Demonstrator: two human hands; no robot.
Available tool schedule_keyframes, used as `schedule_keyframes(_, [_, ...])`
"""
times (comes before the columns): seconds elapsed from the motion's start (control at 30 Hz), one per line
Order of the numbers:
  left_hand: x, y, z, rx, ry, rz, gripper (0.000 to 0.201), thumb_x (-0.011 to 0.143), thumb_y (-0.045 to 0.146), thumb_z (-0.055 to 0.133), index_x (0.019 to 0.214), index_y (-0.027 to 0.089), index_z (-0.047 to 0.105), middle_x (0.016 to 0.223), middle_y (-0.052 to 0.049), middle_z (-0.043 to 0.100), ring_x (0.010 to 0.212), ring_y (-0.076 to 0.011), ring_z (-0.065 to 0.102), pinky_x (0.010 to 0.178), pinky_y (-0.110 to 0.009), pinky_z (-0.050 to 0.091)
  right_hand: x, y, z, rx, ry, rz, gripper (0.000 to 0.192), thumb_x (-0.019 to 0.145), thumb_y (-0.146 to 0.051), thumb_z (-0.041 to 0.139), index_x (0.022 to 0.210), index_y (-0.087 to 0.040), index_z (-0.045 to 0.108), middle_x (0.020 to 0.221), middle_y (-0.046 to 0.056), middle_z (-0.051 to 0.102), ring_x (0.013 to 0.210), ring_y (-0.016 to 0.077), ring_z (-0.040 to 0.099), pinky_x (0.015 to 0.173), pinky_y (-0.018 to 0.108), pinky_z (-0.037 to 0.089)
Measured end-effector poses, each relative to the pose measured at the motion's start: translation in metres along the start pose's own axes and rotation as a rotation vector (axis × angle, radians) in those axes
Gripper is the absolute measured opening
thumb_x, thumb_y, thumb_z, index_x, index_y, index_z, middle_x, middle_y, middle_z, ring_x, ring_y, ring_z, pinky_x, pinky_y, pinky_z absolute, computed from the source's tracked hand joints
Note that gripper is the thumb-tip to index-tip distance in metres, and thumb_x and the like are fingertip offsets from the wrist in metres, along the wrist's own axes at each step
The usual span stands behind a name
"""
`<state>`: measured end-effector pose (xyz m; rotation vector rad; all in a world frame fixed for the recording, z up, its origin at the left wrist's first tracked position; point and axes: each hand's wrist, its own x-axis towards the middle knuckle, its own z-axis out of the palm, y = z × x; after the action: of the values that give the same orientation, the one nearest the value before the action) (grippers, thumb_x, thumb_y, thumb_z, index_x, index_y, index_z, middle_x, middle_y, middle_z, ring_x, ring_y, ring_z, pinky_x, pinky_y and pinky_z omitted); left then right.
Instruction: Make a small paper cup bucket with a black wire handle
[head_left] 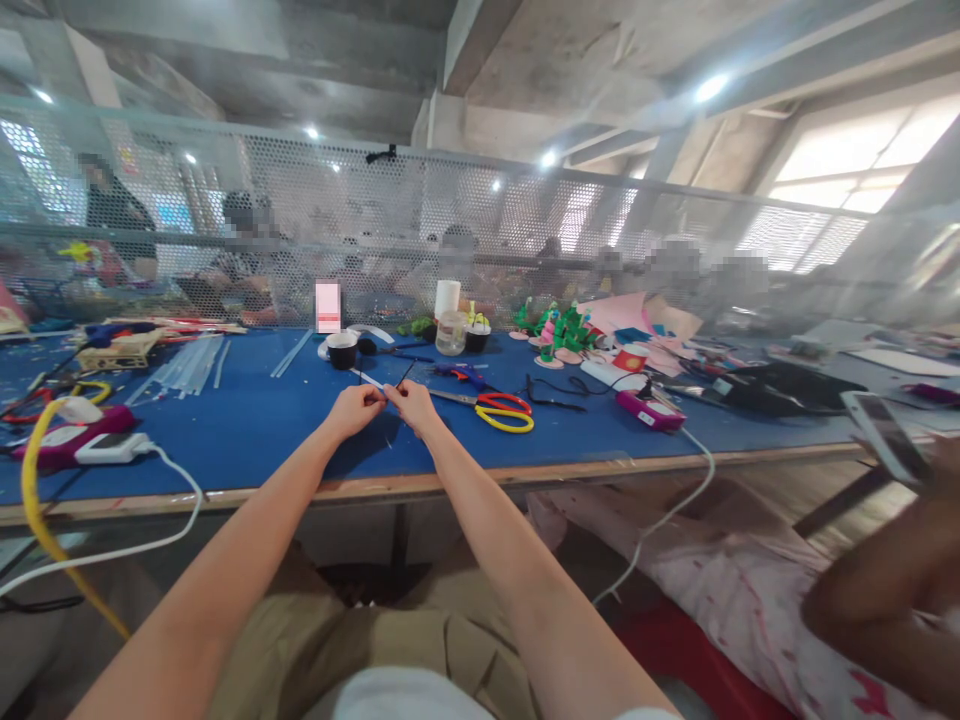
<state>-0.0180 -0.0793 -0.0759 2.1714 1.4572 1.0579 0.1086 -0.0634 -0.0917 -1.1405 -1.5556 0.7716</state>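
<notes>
Over the blue tabletop, my left hand and my right hand meet with fingertips pinched. A thin dark strip sticks up from my right fingers, and another short dark bit rises by my left fingers. Whether they are one piece, such as wire, I cannot tell. Just right of my right hand lie scissors with red and yellow handles, their blades pointing toward it. Behind them rests a blue glue gun. A black cup with a white rim stands beyond my left hand.
A glass jar and white roll stand at the back. Clear glue sticks lie left. Purple power strips sit on both sides, with cables over the front edge. Green crafts stand right. A neighbour holds a phone.
</notes>
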Motion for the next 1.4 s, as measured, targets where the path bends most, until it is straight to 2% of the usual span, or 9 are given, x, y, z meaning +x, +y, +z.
schedule_keyframes(0.27, [0.000, 0.000, -0.001, 0.083, 0.019, -0.003, 0.016, 0.063, 0.026, 0.051, 0.062, 0.013, 0.060, 0.051, 0.001, 0.058, 0.047, -0.0119, 0.048, 0.049, -0.022, 0.035, 0.000, -0.001, 0.000, -0.031, 0.007, 0.000, 0.027, 0.069, -0.037, 0.049, 0.051, -0.018, 0.045, 0.048, -0.004, 0.046, 0.055, 0.0110, 0.046, 0.051, 0.022, 0.034])
schedule_keyframes(0.57, [-0.001, 0.003, 0.000, 0.177, 0.037, 0.020, 0.017, 0.066, 0.026, 0.051, 0.069, 0.016, 0.063, 0.065, -0.004, 0.065, 0.062, -0.0162, 0.058, 0.059, -0.023, 0.040, 0.001, 0.000, -0.001, -0.076, 0.029, 0.002, 0.026, 0.069, -0.037, 0.051, 0.051, -0.018, 0.046, 0.050, -0.003, 0.049, 0.056, 0.0115, 0.047, 0.054, 0.023, 0.034])
schedule_keyframes(0.93, [-0.003, 0.009, 0.000, 0.275, 0.066, 0.009, 0.014, 0.066, 0.025, 0.053, 0.070, 0.017, 0.064, 0.070, -0.005, 0.067, 0.065, -0.0187, 0.059, 0.058, -0.024, 0.037, 0.002, 0.001, 0.000, -0.115, 0.054, 0.009, 0.028, 0.068, -0.037, 0.052, 0.049, -0.019, 0.043, 0.049, -0.003, 0.047, 0.055, 0.0118, 0.046, 0.055, 0.023, 0.033])
schedule_keyframes(1.2, [-0.003, 0.008, 0.001, 0.239, 0.059, 0.011, 0.015, 0.065, 0.025, 0.052, 0.067, 0.017, 0.065, 0.063, -0.004, 0.065, 0.060, -0.0172, 0.056, 0.055, -0.023, 0.035, 0.002, 0.001, -0.001, -0.088, 0.067, -0.001, 0.029, 0.066, -0.038, 0.053, 0.048, -0.018, 0.042, 0.048, -0.005, 0.045, 0.053, 0.0106, 0.043, 0.053, 0.022, 0.032])
schedule_keyframes(1.4, [-0.001, 0.004, 0.001, 0.123, 0.034, -0.019, 0.018, 0.064, 0.028, 0.052, 0.061, 0.014, 0.062, 0.050, 0.000, 0.057, 0.047, -0.0117, 0.047, 0.048, -0.022, 0.031, -0.001, -0.002, 0.000, -0.031, 0.052, -0.016, 0.029, 0.067, -0.041, 0.052, 0.050, -0.018, 0.044, 0.047, -0.005, 0.044, 0.050, 0.0092, 0.041, 0.050, 0.021, 0.032])
